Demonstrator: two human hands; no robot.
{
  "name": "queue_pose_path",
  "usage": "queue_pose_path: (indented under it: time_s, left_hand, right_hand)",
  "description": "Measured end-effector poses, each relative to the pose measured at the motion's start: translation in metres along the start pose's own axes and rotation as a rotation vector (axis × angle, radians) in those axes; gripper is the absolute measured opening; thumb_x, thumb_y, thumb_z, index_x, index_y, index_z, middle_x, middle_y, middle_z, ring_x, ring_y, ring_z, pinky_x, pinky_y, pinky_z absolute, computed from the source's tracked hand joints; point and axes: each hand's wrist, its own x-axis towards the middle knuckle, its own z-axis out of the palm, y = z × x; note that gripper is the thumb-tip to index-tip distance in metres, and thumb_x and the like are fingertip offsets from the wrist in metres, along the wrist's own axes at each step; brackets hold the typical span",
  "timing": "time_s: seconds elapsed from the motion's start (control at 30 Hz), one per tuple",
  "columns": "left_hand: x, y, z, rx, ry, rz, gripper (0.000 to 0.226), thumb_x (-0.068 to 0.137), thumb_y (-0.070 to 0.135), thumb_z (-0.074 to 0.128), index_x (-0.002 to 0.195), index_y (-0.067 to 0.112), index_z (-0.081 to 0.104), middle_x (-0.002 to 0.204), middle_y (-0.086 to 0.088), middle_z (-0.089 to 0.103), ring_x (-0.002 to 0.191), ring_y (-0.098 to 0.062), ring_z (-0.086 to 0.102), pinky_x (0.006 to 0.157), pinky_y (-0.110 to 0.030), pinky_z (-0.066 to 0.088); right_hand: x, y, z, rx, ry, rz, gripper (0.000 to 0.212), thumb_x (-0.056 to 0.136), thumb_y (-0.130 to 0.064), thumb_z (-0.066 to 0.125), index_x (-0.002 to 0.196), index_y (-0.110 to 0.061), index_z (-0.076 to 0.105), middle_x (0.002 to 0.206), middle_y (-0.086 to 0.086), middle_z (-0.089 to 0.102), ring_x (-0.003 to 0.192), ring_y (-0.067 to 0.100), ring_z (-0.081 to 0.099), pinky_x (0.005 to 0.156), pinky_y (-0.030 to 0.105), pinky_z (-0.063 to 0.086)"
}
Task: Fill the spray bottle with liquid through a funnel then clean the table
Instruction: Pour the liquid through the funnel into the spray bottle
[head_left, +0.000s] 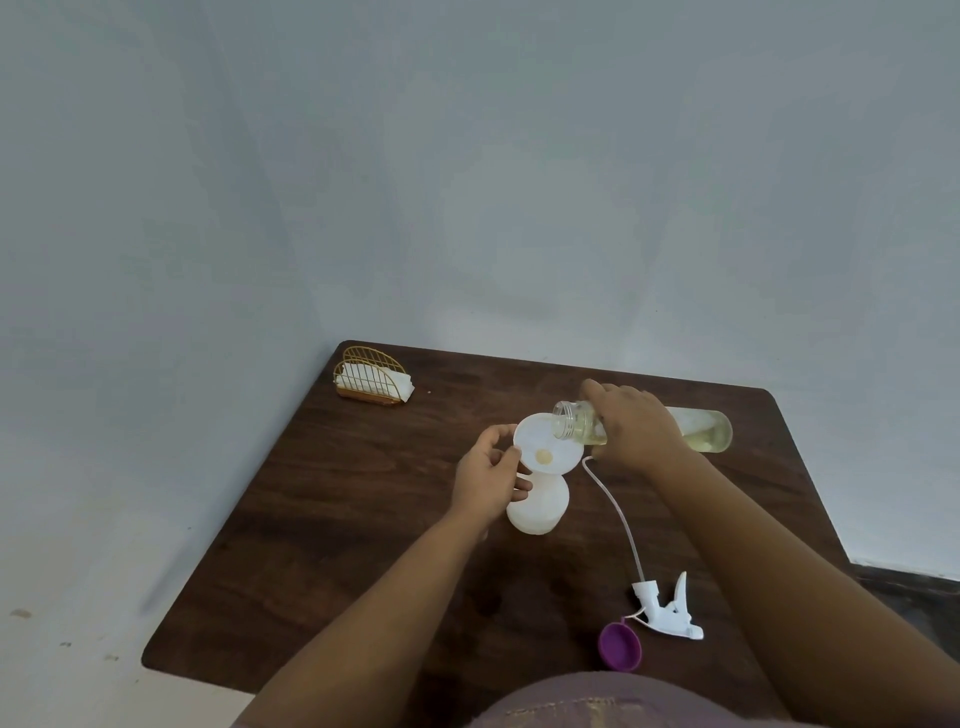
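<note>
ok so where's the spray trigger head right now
The spray trigger head lies on the table near its front right, detached, beside the purple cap, its tube running up toward the white bottle.

I see a dark brown wooden surface (322, 525) with rounded corners. At its far left corner stands a gold wire napkin holder (372, 375) filled with white napkins. Near the middle stands a squat white plastic spray bottle (540, 506). Toward the near right edge lie a white trigger sprayer head (667, 610) with its long clear tube, and just beside it a purple round cap (619, 646).
</note>
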Motion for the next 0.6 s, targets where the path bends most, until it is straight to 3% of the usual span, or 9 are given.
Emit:
queue_pose_path:
  time_s: [0.37,0.6]
  left_hand:
    - [0.0036,-0.0013,0.0001,0.022,-0.001,-0.001,0.028,0.099,0.017,0.051,0.124,0.026,0.056,0.094,-0.001,0.069,0.066,-0.013,0.067,0.065,-0.029,0.061]
    - [0.004,-0.0019,0.0009,0.01,-0.005,-0.004,0.027,0.099,0.016,0.05,0.123,0.027,0.056,0.092,-0.003,0.069,0.065,-0.013,0.067,0.065,-0.03,0.061]
  right_hand:
    - [-0.0006,0.0003,-0.0015,-0.003,0.005,0.003,0.045,0.065,-0.024,0.071,0.1,-0.019,0.043,0.084,-0.003,0.055,0.072,0.021,0.049,0.064,0.03,0.034]
    - [0.0004,-0.0006,0.0008,0.006,0.009,0.004,0.047,0.065,-0.025,0.072,0.101,-0.019,0.043,0.085,-0.003,0.055,0.074,0.021,0.052,0.066,0.032,0.039]
